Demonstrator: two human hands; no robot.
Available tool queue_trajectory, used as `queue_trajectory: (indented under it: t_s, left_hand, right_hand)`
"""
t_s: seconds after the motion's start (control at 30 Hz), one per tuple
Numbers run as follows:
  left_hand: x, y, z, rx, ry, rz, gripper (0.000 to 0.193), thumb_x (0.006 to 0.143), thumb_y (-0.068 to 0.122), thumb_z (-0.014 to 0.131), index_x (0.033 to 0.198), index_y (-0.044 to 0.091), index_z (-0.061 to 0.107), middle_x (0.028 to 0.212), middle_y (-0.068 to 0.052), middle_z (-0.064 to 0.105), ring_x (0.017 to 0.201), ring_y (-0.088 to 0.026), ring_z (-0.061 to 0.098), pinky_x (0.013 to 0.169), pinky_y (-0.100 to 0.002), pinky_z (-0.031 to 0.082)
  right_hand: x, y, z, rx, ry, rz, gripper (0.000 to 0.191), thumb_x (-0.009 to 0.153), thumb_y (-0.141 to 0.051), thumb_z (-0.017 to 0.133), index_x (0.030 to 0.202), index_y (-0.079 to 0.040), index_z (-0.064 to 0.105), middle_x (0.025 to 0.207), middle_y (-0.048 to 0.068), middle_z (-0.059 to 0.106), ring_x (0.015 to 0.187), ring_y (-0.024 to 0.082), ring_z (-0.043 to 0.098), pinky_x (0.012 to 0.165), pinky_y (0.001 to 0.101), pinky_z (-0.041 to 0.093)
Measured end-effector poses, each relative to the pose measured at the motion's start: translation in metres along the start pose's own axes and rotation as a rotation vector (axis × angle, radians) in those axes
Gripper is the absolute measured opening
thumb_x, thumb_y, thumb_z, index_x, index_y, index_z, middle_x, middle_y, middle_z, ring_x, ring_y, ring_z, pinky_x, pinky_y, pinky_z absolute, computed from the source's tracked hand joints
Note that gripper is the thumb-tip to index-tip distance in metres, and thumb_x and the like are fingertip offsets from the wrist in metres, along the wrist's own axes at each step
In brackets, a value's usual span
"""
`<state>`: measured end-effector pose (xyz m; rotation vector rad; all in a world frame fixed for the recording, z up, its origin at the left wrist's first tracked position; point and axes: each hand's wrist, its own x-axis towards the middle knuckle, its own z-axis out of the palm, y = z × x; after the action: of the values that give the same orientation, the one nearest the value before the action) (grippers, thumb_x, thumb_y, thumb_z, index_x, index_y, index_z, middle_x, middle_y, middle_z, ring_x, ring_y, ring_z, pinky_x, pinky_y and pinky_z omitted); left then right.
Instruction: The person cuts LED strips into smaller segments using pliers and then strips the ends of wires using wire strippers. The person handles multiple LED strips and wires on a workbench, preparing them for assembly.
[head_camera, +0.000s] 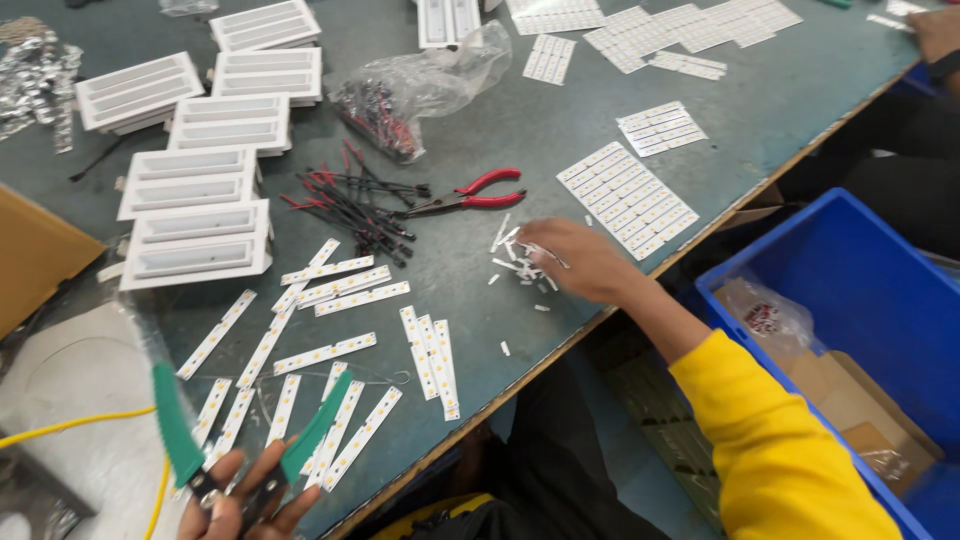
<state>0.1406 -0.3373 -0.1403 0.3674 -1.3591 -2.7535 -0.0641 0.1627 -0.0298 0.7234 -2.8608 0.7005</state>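
A dark green worktable (560, 130) fills the view, its front edge running diagonally from the lower middle up to the far right corner. Past that edge, at the right, sits a blue plastic bin (860, 290) holding a crumpled clear bag and cardboard. Toward the table's far left corner, white rectangular light housings (195, 215) lie in a loose stack of rows, and a clear plastic bag of red and black wires (420, 85) rests near the far middle. White LED panel sheets (627, 197) lie along the right side, one close to the front edge and more spread toward the far right corner. Single white LED strips (340, 350) are scattered across the near left part of the table, beside a bundle of loose red and black wires (355, 210). Red-handled pliers (470, 195) lie near the table's centre, handles apart. The right hand (580, 260), in a yellow sleeve, rests by the front edge with fingers curled over a small heap of white offcuts (520, 258), touching them; whether it pinches any cannot be told. The left hand (245, 500), at the near left corner, grips green-handled cutters (250, 435), handles spread wide, just above the strips.
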Motion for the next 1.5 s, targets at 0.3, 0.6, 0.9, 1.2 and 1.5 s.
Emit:
queue_trajectory:
  t_s: [0.3, 0.6, 0.9, 1.2, 1.5]
  left_hand:
    - [0.016, -0.018, -0.013, 0.110, 0.073, -0.003, 0.037, 0.107, 0.027, 0.034, 0.136, 0.007, 0.041, 0.141, -0.034, 0.048, 0.133, -0.051, 0.050, 0.088, -0.064, 0.048]
    - [-0.006, 0.012, 0.010, 0.065, 0.105, 0.044, 0.039, 0.107, 0.018, 0.033, 0.141, 0.000, 0.042, 0.139, -0.037, 0.050, 0.134, -0.052, 0.048, 0.093, -0.065, 0.047]
    - [-0.007, 0.011, 0.029, 0.095, 0.172, 0.133, 0.038, 0.111, 0.014, 0.033, 0.142, -0.005, 0.043, 0.139, -0.041, 0.049, 0.135, -0.049, 0.051, 0.092, -0.063, 0.047]
    - [0.006, -0.012, -0.044, 0.138, 0.120, 0.041, 0.038, 0.109, 0.025, 0.032, 0.141, 0.005, 0.034, 0.142, -0.035, 0.047, 0.129, -0.049, 0.052, 0.090, -0.060, 0.049]
    - [-0.017, 0.002, 0.003, 0.161, 0.148, 0.133, 0.038, 0.110, 0.020, 0.037, 0.142, 0.001, 0.043, 0.135, -0.034, 0.054, 0.126, -0.047, 0.057, 0.092, -0.060, 0.052]
  right_hand:
    - [-0.032, 0.014, 0.019, 0.029, 0.181, 0.213, 0.059, 0.099, -0.023, 0.054, 0.154, -0.008, 0.039, 0.154, 0.022, 0.043, 0.141, 0.039, 0.043, 0.115, 0.0426, 0.036]
    - [-0.041, -0.013, 0.014, 0.097, 0.019, -0.013, 0.113, 0.080, -0.068, 0.068, 0.162, -0.009, 0.018, 0.169, 0.023, 0.008, 0.157, 0.043, 0.005, 0.123, 0.0567, 0.013]
    - [-0.017, -0.041, 0.071, -0.325, 0.000, 0.117, 0.103, 0.078, -0.076, 0.065, 0.159, -0.023, 0.029, 0.167, 0.021, 0.002, 0.151, 0.051, -0.007, 0.114, 0.0712, 0.005]
    - [0.037, -0.007, 0.057, -0.107, 0.106, -0.010, 0.059, 0.096, -0.045, 0.064, 0.145, -0.013, 0.054, 0.153, 0.021, 0.044, 0.146, 0.041, 0.035, 0.122, 0.0516, 0.026]
    - [0.017, -0.017, 0.047, -0.112, 0.167, -0.118, 0.025, 0.099, -0.025, 0.067, 0.121, -0.014, 0.073, 0.134, 0.006, 0.065, 0.135, 0.030, 0.054, 0.113, 0.0440, 0.042]
